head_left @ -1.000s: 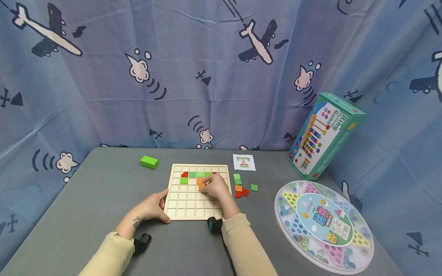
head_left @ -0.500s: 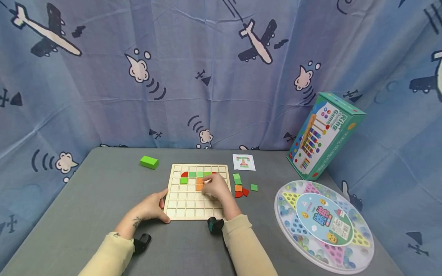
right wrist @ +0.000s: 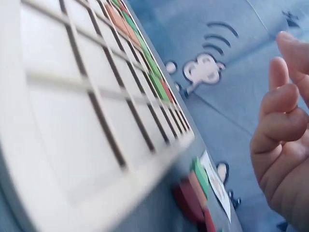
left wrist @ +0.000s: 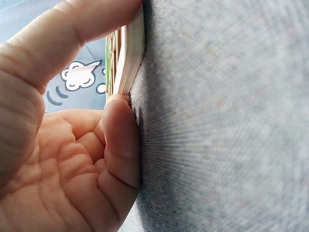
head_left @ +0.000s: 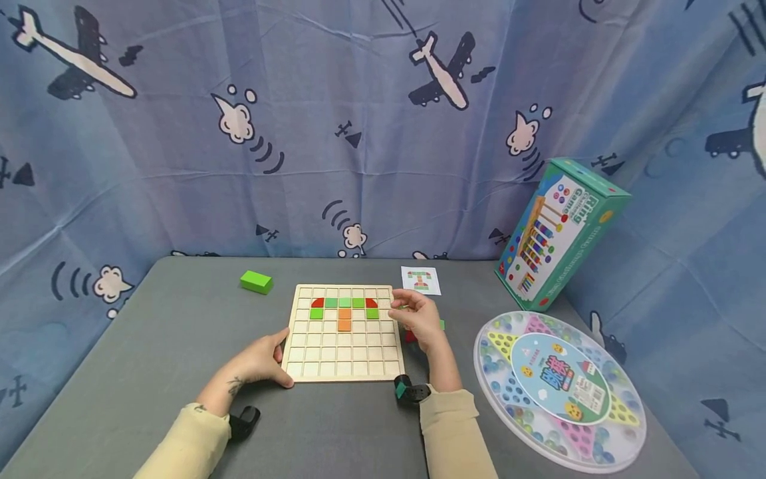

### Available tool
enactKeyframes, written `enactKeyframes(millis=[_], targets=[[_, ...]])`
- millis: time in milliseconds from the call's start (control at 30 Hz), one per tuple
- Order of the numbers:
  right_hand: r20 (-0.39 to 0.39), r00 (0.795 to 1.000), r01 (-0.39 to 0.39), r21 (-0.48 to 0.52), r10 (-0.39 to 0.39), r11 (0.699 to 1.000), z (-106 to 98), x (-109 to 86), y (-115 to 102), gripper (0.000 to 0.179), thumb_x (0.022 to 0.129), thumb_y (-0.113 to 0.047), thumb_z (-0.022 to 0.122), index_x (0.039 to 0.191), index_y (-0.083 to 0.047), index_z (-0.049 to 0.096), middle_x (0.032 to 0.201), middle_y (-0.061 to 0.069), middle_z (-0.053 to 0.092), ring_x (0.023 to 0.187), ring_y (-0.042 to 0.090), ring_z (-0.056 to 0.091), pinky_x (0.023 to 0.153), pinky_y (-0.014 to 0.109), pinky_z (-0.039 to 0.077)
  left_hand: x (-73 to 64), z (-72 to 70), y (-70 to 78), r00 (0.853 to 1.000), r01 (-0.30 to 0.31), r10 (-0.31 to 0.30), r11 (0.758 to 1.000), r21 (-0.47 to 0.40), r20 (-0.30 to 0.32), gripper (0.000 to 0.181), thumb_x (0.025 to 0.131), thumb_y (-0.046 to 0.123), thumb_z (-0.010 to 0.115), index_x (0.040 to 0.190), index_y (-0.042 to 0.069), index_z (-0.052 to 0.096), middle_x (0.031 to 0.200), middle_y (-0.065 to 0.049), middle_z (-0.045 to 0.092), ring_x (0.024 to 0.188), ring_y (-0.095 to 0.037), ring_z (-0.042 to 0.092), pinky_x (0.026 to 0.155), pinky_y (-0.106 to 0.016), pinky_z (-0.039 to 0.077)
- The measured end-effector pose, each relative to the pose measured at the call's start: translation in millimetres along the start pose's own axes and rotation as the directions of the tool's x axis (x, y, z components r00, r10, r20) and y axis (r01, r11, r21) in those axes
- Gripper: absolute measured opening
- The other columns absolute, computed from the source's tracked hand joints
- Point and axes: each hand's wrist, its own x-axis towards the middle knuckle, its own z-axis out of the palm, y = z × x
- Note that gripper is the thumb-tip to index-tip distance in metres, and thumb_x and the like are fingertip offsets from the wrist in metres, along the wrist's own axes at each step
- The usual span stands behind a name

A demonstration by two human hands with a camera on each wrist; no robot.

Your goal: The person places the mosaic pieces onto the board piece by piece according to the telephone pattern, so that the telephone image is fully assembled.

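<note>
A wooden grid board (head_left: 335,352) lies on the table. Across an upper row run green tiles (head_left: 344,302) between red round-cornered tiles (head_left: 318,303). Below them sit two orange tiles (head_left: 344,319) in a column and a green tile under each red one. My left hand (head_left: 260,359) holds the board's near left corner, thumb and fingers against its edges. My right hand (head_left: 419,322) hovers at the board's right edge, fingers loosely bent, with nothing seen between them. It partly covers the loose tiles there; the right wrist view shows red, orange and green tiles (right wrist: 190,198).
A pattern card (head_left: 421,280) lies behind the loose tiles. At the back left is a green block (head_left: 256,282). A round marble game board (head_left: 559,392) and a tall green game box (head_left: 559,236) stand on the right. A printed curtain (head_left: 299,133) hangs behind the table.
My right hand has let go of the lower orange tile, now flat in its cell, and moved right, off the board's middle toward the loose tiles. The left hand stays put.
</note>
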Motion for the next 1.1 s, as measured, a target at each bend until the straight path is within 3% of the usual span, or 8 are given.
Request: enactKeyframes(millis=[233, 367, 500, 667, 967, 1100], targets=[[-0.07, 0.997, -0.02, -0.032, 0.017, 0.999, -25, 0.6, 11, 0.044, 0.073, 0.01, 0.065, 0.117, 0.008, 0.058, 0.083, 0.004, 0.058, 0.051, 0.005, 0.041, 0.046, 0.02, 0.032, -1.3, -1.4, 1.3, 1.0, -0.003, 0.003, 1.0, -0.001, -0.008, 0.111, 0.049, 0.003, 0.086, 0.141, -0.01, 0.026, 0.072, -0.007, 0.047, 0.062, -0.016, 0.042, 0.055, -0.027, 0.034], [-0.098, 0.995, -0.049, -0.137, 0.036, 0.989, -32, 2.4, 14, 0.043, 0.072, 0.008, 0.066, 0.115, 0.007, 0.059, 0.086, 0.008, 0.06, 0.055, 0.006, 0.044, 0.048, 0.02, 0.035, -2.3, -1.6, 0.8, 1.0, -0.026, 0.026, 1.0, 0.014, -0.008, 0.109, 0.05, 0.004, 0.085, 0.14, -0.012, 0.026, 0.071, -0.007, 0.047, 0.06, -0.016, 0.041, 0.054, -0.027, 0.033], [-0.103, 0.994, -0.069, -0.27, 0.042, 0.96, -36, 4.2, 14, 0.041, 0.072, 0.008, 0.066, 0.113, 0.008, 0.061, 0.091, 0.018, 0.061, 0.07, 0.011, 0.051, 0.057, 0.022, 0.042, -2.5, -1.6, 0.2, 0.999, -0.038, 0.038, 0.999, 0.023, -0.009, 0.109, 0.05, 0.004, 0.085, 0.14, -0.013, 0.026, 0.071, -0.007, 0.048, 0.06, -0.016, 0.041, 0.053, -0.027, 0.033], [-0.086, 0.995, -0.086, -0.402, 0.056, 0.912, -39, 6.4, 13, 0.036, 0.068, 0.012, 0.065, 0.104, 0.011, 0.064, 0.091, 0.024, 0.063, 0.08, 0.021, 0.056, 0.063, 0.024, 0.044, -1.8, -1.6, -0.4, 0.999, -0.038, 0.038, 0.999, 0.019, -0.01, 0.109, 0.049, 0.004, 0.085, 0.14, -0.012, 0.027, 0.071, -0.007, 0.047, 0.06, -0.016, 0.041, 0.053, -0.026, 0.033], [-0.074, 0.984, -0.172, -0.624, 0.161, 0.762, -44, 10.9, 12, 0.027, 0.068, 0.007, 0.066, 0.094, 0.004, 0.068, 0.08, 0.011, 0.061, 0.068, 0.019, 0.051, 0.056, 0.027, 0.041, -2.2, -1.2, -0.2, 1.0, -0.03, 0.03, 0.999, 0.015, 0.004, 0.109, 0.05, 0.005, 0.085, 0.14, -0.012, 0.026, 0.071, -0.007, 0.047, 0.06, -0.015, 0.041, 0.054, -0.025, 0.033], [-0.072, 0.981, -0.183, -0.671, 0.182, 0.718, -43, 12.5, 11, 0.024, 0.066, 0.004, 0.066, 0.089, 0.002, 0.069, 0.079, 0.009, 0.062, 0.068, 0.019, 0.051, 0.059, 0.027, 0.04, -1.7, -0.8, -0.4, 1.0, -0.029, 0.029, 0.999, 0.018, 0.0, 0.109, 0.05, 0.004, 0.085, 0.14, -0.012, 0.027, 0.071, -0.006, 0.048, 0.06, -0.016, 0.041, 0.054, -0.026, 0.034]])
